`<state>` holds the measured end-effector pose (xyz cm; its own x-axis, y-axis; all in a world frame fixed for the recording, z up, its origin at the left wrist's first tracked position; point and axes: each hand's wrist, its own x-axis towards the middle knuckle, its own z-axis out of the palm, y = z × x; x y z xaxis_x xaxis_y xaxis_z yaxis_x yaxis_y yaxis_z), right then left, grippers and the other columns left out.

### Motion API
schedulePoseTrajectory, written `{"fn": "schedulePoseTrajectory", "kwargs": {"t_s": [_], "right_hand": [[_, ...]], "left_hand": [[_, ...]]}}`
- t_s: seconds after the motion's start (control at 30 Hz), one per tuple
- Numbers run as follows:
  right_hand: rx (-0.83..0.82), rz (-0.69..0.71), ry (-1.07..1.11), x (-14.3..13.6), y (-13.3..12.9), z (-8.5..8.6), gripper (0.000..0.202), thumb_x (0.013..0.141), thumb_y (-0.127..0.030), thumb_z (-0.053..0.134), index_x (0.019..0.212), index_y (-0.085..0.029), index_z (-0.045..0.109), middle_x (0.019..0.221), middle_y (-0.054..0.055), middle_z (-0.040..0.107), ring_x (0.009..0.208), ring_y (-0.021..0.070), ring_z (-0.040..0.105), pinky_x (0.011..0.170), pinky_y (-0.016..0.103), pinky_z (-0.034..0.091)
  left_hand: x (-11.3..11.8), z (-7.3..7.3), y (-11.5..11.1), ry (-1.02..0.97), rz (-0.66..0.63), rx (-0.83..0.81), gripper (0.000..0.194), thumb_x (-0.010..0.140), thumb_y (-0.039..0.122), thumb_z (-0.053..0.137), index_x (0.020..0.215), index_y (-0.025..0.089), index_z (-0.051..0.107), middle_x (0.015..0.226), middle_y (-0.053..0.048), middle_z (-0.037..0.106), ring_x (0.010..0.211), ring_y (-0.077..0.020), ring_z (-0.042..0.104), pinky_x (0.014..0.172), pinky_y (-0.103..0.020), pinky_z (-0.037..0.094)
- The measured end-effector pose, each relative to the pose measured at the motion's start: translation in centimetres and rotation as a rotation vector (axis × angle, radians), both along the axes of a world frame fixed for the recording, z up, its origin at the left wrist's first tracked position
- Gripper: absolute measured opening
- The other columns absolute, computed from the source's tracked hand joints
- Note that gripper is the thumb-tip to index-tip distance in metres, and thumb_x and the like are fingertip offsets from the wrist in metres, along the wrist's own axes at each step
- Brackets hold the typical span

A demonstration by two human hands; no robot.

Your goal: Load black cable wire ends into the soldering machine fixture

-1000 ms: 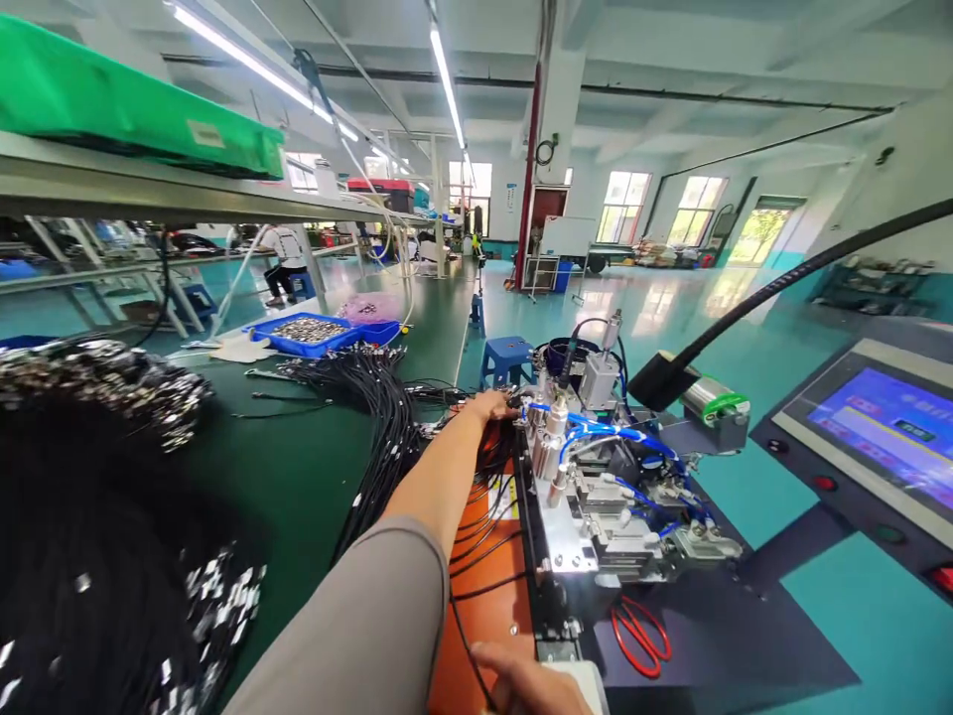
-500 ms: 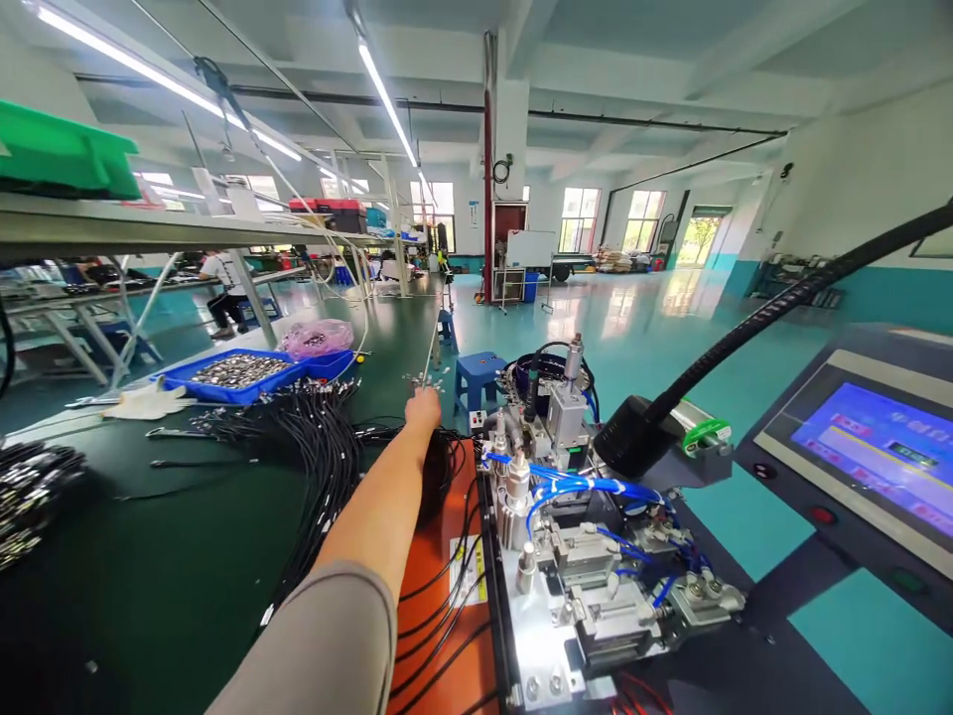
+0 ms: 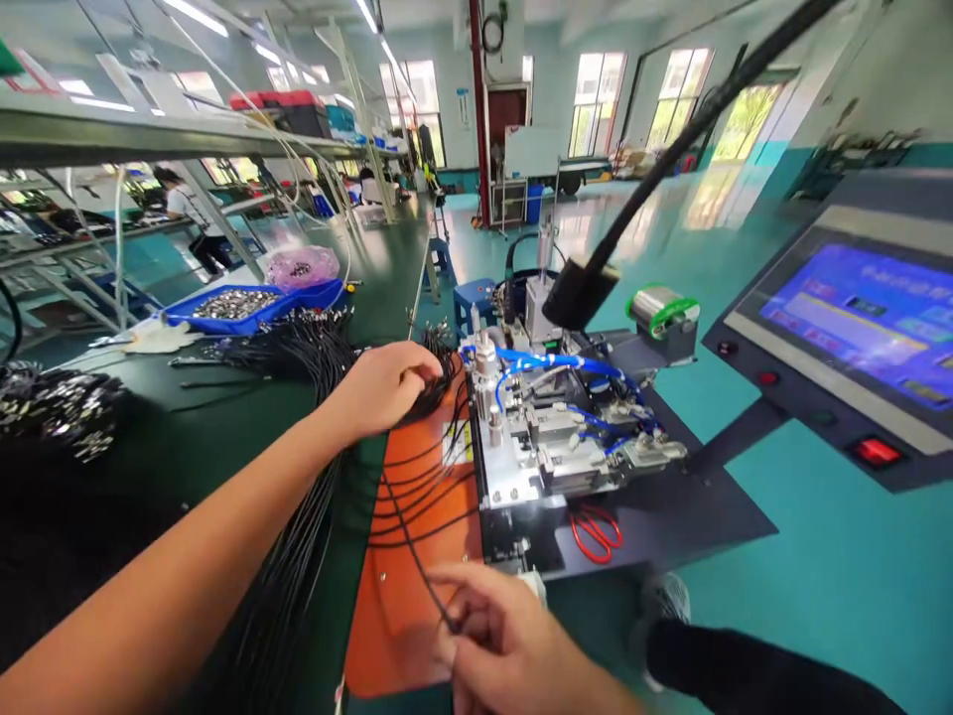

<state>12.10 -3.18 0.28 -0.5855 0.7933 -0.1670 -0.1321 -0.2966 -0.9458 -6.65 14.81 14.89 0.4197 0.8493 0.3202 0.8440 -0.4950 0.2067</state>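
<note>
Nearest, the right hand (image 3: 517,636) pinches a black cable (image 3: 413,551) between thumb and fingers, low over the near end of an orange board (image 3: 402,636). The cable slants away from those fingertips, across the board and up toward the left wrist, so it lies between the two hands. Beside the right hand, on the machine's base, lies a red loop-handled tool (image 3: 596,536).

Farther along, several loose cables (image 3: 424,511) cross the board. The left hand (image 3: 383,382) is above its far part, fingers curled, right by a dark bunch of cables (image 3: 428,397); I cannot tell whether it grips any. Right of the board stands the metal machine (image 3: 547,447) with blue tubes, and a lit screen (image 3: 864,318) is off to the right.

Left of the board, a long bundle of black cables (image 3: 320,348) spreads over the green table (image 3: 223,452), with a pile of metal-ended cables (image 3: 56,412) at the far left. Behind the bundle, a blue tray (image 3: 257,320) holds many small metal pieces (image 3: 236,301). Just beside it, a pink see-through bag (image 3: 302,266) has small dark pieces inside.
</note>
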Motion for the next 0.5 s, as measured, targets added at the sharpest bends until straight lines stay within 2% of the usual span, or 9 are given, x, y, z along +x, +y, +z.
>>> {"fn": "schedulePoseTrajectory", "kwargs": {"t_s": [0.07,0.13,0.17,0.23,0.3,0.37,0.5], "right_hand": [[-0.159,0.002,0.016,1.7,-0.8,1.3,0.056,0.082,-0.042,0.066,0.132,-0.022,0.051,0.097,0.004,0.058,0.046,0.0081,0.059,0.037,0.021,0.046],[-0.198,-0.010,-0.025,4.2,-1.5,2.6,0.049,0.082,-0.039,0.066,0.125,-0.019,0.056,0.085,0.001,0.058,0.047,0.0095,0.058,0.037,0.021,0.047],[-0.168,-0.053,-0.092,5.5,-1.8,3.0,0.042,0.083,-0.037,0.065,0.120,-0.017,0.059,0.077,-0.001,0.057,0.047,0.0098,0.057,0.037,0.020,0.046],[-0.064,-0.134,-0.261,7.7,-2.2,3.5,0.034,0.087,-0.034,0.062,0.117,-0.017,0.062,0.064,-0.003,0.056,0.048,0.0099,0.054,0.041,0.019,0.045],[0.020,-0.194,-0.398,9.2,-2.4,3.4,0.029,0.090,-0.034,0.059,0.114,-0.019,0.065,0.063,-0.002,0.061,0.050,0.0112,0.055,0.044,0.020,0.045],[0.084,-0.233,-0.459,9.5,-2.4,3.1,0.024,0.090,-0.034,0.058,0.107,-0.021,0.069,0.069,0.001,0.066,0.055,0.0130,0.058,0.049,0.022,0.047],[0.271,-0.236,-0.473,8.8,-2.2,3.0,0.016,0.088,-0.026,0.060,0.096,-0.024,0.074,0.081,0.002,0.071,0.070,0.0172,0.065,0.065,0.027,0.052]], "left_hand": [[1.1,-0.6,-6.1,-0.099,-0.184,-0.202,0.031,0.079,0.006,0.041,0.092,0.020,0.065,0.093,0.000,0.067,0.086,-0.0150,0.061,0.080,-0.026,0.049],[2.5,-2.0,-11.1,-0.134,-0.322,-0.396,0.032,0.084,0.008,0.041,0.105,0.022,0.061,0.098,-0.001,0.066,0.088,-0.0142,0.060,0.080,-0.025,0.049],[3.3,-3.1,-13.1,-0.125,-0.387,-0.470,0.036,0.085,0.009,0.044,0.116,0.022,0.057,0.104,-0.002,0.065,0.092,-0.0147,0.060,0.082,-0.025,0.049],[4.8,-5.3,-15.6,-0.077,-0.513,-0.480,0.038,0.088,0.013,0.049,0.125,0.022,0.052,0.110,-0.005,0.064,0.099,-0.0176,0.059,0.089,-0.030,0.048],[5.7,-7.2,-16.7,-0.036,-0.540,-0.400,0.033,0.095,0.021,0.047,0.128,0.019,0.050,0.111,-0.008,0.064,0.102,-0.0207,0.059,0.091,-0.034,0.048],[5.9,-8.3,-16.7,-0.004,-0.522,-0.327,0.029,0.098,0.027,0.047,0.124,0.016,0.051,0.108,-0.010,0.065,0.100,-0.0223,0.060,0.088,-0.035,0.048],[5.3,-8.3,-15.2,0.048,-0.621,-0.348,0.027,0.099,0.031,0.046,0.120,0.017,0.054,0.104,-0.010,0.065,0.096,-0.0215,0.061,0.084,-0.033,0.047]]}}
